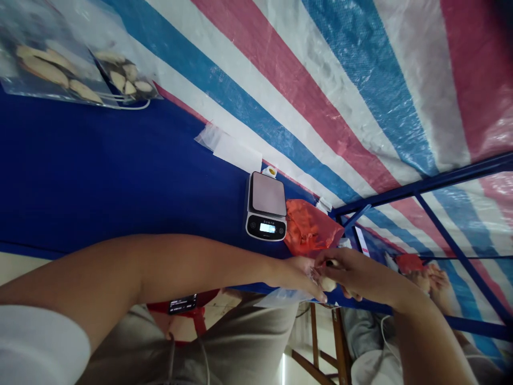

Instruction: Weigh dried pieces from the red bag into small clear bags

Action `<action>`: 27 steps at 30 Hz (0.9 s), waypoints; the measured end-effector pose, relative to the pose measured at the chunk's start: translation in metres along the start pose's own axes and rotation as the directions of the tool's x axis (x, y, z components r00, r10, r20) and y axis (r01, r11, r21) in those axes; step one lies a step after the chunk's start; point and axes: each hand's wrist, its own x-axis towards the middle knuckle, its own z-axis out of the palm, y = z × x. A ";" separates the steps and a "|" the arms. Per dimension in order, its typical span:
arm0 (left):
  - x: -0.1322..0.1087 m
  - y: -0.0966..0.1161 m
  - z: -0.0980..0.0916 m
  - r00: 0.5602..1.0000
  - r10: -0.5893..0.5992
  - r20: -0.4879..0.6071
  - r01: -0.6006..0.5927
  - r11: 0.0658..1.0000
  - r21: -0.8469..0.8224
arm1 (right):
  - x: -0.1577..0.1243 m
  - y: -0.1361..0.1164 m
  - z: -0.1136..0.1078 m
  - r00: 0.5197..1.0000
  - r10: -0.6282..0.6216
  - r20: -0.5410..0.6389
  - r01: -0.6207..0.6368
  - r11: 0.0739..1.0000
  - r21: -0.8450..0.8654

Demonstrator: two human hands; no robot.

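Note:
My left hand (pixel 300 274) reaches across the table's near edge, fingers closed, with crinkled clear plastic showing at the fingertips. A clear plastic bag (pixel 284 297) spreads below it at the edge. Close against it, my right hand (pixel 352 270) is closed in a pinch. A rounded pale piece (pixel 328 284) shows between the two hands, beneath the right fingers; its kind is not clear. A small dark spot sits by the right fingertips. Just beyond the hands lies a red plastic bag (pixel 306 227) with lumpy contents. Left of that bag stands a digital kitchen scale (pixel 267 206), its display lit and its platform bare.
Clear bags of pale slices (pixel 60 72) lie at the far left of the blue table (pixel 100 176). A white paper strip (pixel 237 153) rests by the striped tarp (pixel 256 80). Blue metal bars (pixel 441 187) cross at right, near another person's hand (pixel 438 279). A phone (pixel 182 305) lies below.

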 end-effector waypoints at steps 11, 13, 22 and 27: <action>-0.001 0.009 -0.005 0.970 -0.065 0.236 0.117 0.970 -0.213 | 0.000 0.012 0.005 0.995 -0.086 -0.055 0.092 0.989 0.112; -0.002 0.010 -0.006 0.965 -0.078 0.249 0.135 0.966 -0.220 | -0.001 0.014 0.006 0.992 -0.077 -0.101 0.088 0.989 0.117; 0.006 0.006 -0.009 0.961 -0.084 0.263 0.132 0.977 -0.169 | 0.013 0.022 0.018 0.992 -0.122 -0.044 0.127 0.979 0.159; 0.006 0.004 -0.010 0.964 -0.096 0.248 0.139 0.977 -0.162 | 0.006 0.020 0.016 0.989 -0.131 0.067 0.111 0.963 0.244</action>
